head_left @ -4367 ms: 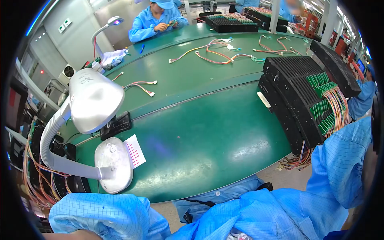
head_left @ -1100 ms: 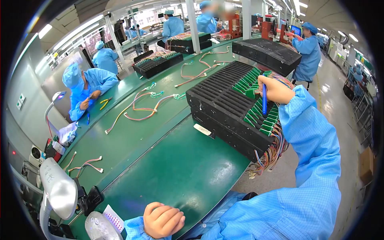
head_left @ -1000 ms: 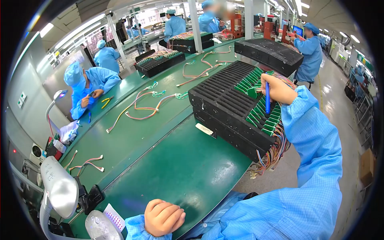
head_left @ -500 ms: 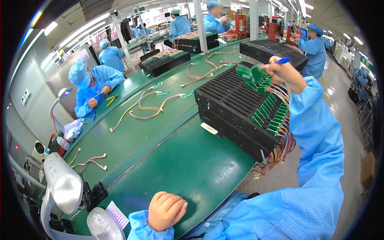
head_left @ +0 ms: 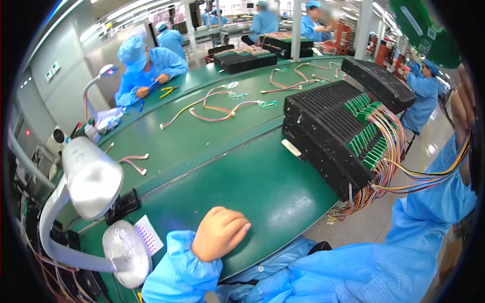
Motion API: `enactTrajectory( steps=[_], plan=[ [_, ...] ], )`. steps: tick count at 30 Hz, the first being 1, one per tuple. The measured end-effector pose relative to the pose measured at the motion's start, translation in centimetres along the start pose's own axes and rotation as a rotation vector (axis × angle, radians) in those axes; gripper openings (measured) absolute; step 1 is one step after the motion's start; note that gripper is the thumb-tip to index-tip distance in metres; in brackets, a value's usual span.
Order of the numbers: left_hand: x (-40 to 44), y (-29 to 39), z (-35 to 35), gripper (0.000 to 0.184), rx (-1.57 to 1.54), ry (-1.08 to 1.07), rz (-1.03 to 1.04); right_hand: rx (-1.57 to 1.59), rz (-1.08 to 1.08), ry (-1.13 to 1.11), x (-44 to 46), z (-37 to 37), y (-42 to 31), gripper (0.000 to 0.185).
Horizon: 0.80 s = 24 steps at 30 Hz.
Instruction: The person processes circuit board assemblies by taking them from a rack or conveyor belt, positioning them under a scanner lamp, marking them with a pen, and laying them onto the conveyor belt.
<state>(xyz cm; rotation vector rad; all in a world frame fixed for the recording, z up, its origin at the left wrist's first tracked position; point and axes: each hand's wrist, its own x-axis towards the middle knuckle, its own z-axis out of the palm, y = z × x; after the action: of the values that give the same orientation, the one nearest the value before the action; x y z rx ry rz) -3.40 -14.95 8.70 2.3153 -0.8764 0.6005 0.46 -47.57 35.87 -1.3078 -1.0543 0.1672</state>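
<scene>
At the upper right edge my right hand (head_left: 461, 103) is raised, its fingers closed on a green circuit board (head_left: 424, 33) that is close to the camera. Colored wires (head_left: 434, 174) hang from that hand down to a bundle beside the black slotted rack (head_left: 323, 121). Rows of small green boards (head_left: 365, 141) stand in the rack's slots. My left hand (head_left: 221, 233) rests with curled fingers over the green table's near edge, nothing visible in it. The blue pen is not visible.
A silver desk lamp (head_left: 91, 177) stands at the left, beside a dotted paper (head_left: 148, 235) and a black device (head_left: 123, 206). Wire harnesses (head_left: 217, 108) lie across the table. Another black rack (head_left: 379, 83) sits at the back right. A co-worker (head_left: 149, 68) sits across the table.
My right hand has lifted a green board with wires out of the rack area and brought it up toward the camera. The view has turned left; my left hand remains curled at the table.
</scene>
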Motion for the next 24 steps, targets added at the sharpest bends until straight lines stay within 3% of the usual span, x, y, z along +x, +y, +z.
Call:
enactTrajectory(
  steps=[1,6,7,9,13,17,20,24],
  plan=[
    [-0.1,-0.2,-0.1,0.007,-0.014,0.013,-0.015,0.07,0.03,-0.17,1.2,1.0,0.3,0.014],
    [-1.2,-1.5,-0.7,0.01,-0.211,0.078,-0.261,0.119,0.009,-0.186,6.9,5.4,5.8,0.01],
    [-1.5,-1.7,-0.9,0.012,-0.285,0.122,-0.353,0.045,-0.054,0.037,6.9,7.2,7.7,0.01],
    [-2.2,-2.5,-1.1,0.016,-0.435,0.226,-0.53,0.088,0.094,0.268,8.4,11.3,11.4,0.013],
    [-3.8,-5.8,-1.4,0.03,-0.872,0.443,-0.726,0.1,0.121,0.322,9.4,16.0,20.6,0.014],
    [-4.2,-6.9,-2.2,0.04,-1.114,0.582,-0.84,0.146,0.002,0.277,9.7,19.7,29.3,0.016],
    [-5.2,-8.2,-2.0,0.045,-1.293,0.683,-0.781,0.082,-0.032,0.301,9.4,22.4,34.7,0.017],
    [-5.6,-8.7,-1.9,0.045,-1.411,0.782,-0.699,0.217,0.094,0.316,8.6,25.3,38.9,0.017]
  ],
)
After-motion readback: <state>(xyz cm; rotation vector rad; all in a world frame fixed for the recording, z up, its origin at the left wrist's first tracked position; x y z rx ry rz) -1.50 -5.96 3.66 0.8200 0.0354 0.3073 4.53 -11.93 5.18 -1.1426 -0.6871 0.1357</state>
